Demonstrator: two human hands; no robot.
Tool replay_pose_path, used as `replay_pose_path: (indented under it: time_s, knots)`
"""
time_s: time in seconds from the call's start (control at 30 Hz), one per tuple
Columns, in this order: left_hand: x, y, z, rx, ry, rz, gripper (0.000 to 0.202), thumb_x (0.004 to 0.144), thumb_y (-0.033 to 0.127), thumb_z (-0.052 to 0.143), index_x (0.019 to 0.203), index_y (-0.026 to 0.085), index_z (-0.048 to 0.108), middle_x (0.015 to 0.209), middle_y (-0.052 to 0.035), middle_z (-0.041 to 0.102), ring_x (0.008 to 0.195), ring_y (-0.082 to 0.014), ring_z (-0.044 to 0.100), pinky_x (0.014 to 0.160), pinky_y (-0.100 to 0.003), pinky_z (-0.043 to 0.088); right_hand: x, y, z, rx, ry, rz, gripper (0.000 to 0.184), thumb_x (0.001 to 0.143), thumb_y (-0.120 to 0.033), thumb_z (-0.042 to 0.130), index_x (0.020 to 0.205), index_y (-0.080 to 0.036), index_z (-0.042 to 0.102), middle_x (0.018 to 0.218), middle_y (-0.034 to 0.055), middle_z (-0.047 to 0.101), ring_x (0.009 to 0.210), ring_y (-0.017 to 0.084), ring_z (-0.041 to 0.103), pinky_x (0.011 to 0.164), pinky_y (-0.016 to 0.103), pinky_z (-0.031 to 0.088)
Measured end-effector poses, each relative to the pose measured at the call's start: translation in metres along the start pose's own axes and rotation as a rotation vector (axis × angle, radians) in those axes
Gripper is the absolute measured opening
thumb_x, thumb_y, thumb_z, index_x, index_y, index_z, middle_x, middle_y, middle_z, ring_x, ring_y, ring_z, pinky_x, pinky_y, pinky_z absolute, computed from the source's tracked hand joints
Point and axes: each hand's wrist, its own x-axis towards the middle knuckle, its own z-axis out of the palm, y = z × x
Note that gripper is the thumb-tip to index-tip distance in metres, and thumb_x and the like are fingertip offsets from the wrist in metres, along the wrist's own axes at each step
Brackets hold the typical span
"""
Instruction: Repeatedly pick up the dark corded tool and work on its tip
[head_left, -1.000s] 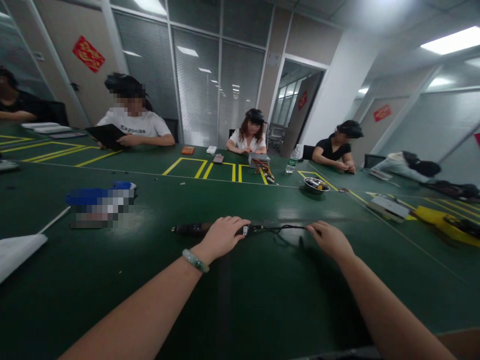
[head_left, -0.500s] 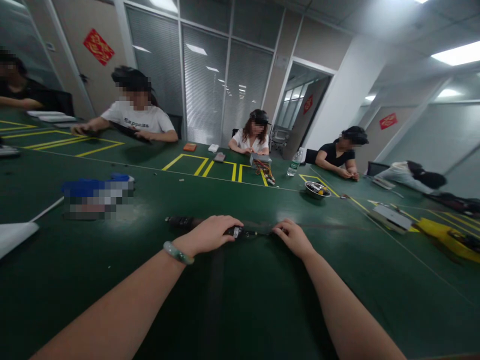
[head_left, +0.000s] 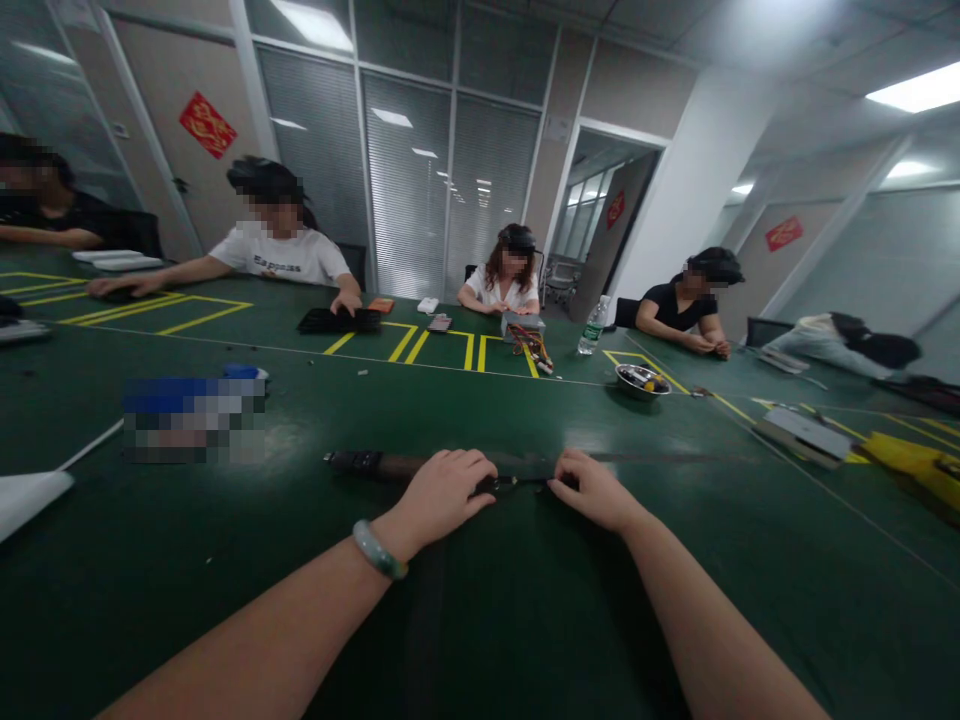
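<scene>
A long, slim dark object [head_left: 394, 467] lies crosswise on the green table, with a black ribbed section and a small metal tip at its left end. My left hand [head_left: 450, 490], a jade-like bangle on its wrist, is closed over the object's middle. To the right, a thin dark length [head_left: 525, 480] with a small shiny piece runs across to my right hand [head_left: 589, 490]. The fingers of that hand are curled in a pinch at the thin part's right end. My fingers hide part of the object, and its exact kind is unclear.
Beyond my hands are a metal bowl [head_left: 642, 382] of small parts, a water bottle [head_left: 593, 326] and a grey box [head_left: 523, 328] with coloured wires. A blurred blue-and-white item [head_left: 195, 410] lies left. Several people sit across the table [head_left: 480, 620]; one touches a black, keyboard-like object [head_left: 339, 321].
My left hand has shifted right along the dark object, closer to my right hand. Across the table, a person has lowered the black keyboard-like object onto the tabletop. The view has tilted slightly.
</scene>
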Motion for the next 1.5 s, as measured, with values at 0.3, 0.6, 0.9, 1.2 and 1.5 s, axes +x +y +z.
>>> replay_pose_path:
  time_s: [0.3, 0.6, 0.9, 1.2, 1.5]
  knots:
    - [0.001, -0.001, 0.002, 0.049, 0.012, 0.036, 0.015, 0.09, 0.032, 0.058, 0.103, 0.026, 0.06, 0.105, -0.0021, 0.058, 0.095, -0.0198, 0.056, 0.084, -0.035, 0.04, 0.008, -0.043, 0.015, -0.131, 0.082, 0.007, 0.013, 0.091, -0.026, 0.058, 0.083, -0.021, 0.066, 0.088, 0.0022, 0.059, 0.085, 0.017, 0.054, 0.078, 0.03, 0.038]
    - [0.001, 0.002, 0.001, 0.032, 0.056, 0.084, 0.013, 0.09, 0.025, 0.056, 0.102, 0.025, 0.061, 0.111, -0.0033, 0.059, 0.107, -0.0211, 0.053, 0.095, -0.039, 0.039, 0.01, -0.055, 0.037, -0.162, 0.104, 0.058, 0.006, 0.086, -0.021, 0.064, 0.085, -0.022, 0.07, 0.089, 0.0021, 0.062, 0.084, 0.018, 0.056, 0.077, 0.029, 0.041]
    - [0.0, 0.002, 0.001, -0.003, 0.037, 0.062, 0.013, 0.091, 0.026, 0.057, 0.103, 0.026, 0.062, 0.111, -0.0017, 0.06, 0.105, -0.0205, 0.055, 0.09, -0.036, 0.041, 0.009, -0.058, 0.045, -0.053, 0.171, 0.048, 0.004, 0.082, -0.02, 0.067, 0.081, -0.023, 0.069, 0.082, -0.0011, 0.061, 0.076, 0.015, 0.056, 0.071, 0.027, 0.041]
    - [0.0, -0.001, 0.002, -0.014, 0.022, 0.059, 0.014, 0.091, 0.031, 0.056, 0.103, 0.026, 0.063, 0.108, -0.0022, 0.061, 0.101, -0.0204, 0.057, 0.089, -0.036, 0.042, 0.011, -0.057, 0.043, 0.053, 0.162, 0.079, 0.007, 0.085, -0.025, 0.065, 0.083, -0.023, 0.07, 0.085, 0.0001, 0.063, 0.078, 0.015, 0.057, 0.071, 0.027, 0.041]
    - [0.001, -0.001, 0.005, -0.033, 0.025, 0.056, 0.014, 0.09, 0.03, 0.058, 0.102, 0.025, 0.063, 0.106, -0.0017, 0.062, 0.101, -0.02, 0.057, 0.09, -0.035, 0.042, 0.013, -0.052, 0.05, 0.063, 0.164, 0.121, 0.006, 0.085, -0.026, 0.065, 0.082, -0.022, 0.07, 0.081, -0.0005, 0.061, 0.073, 0.014, 0.056, 0.069, 0.027, 0.042]
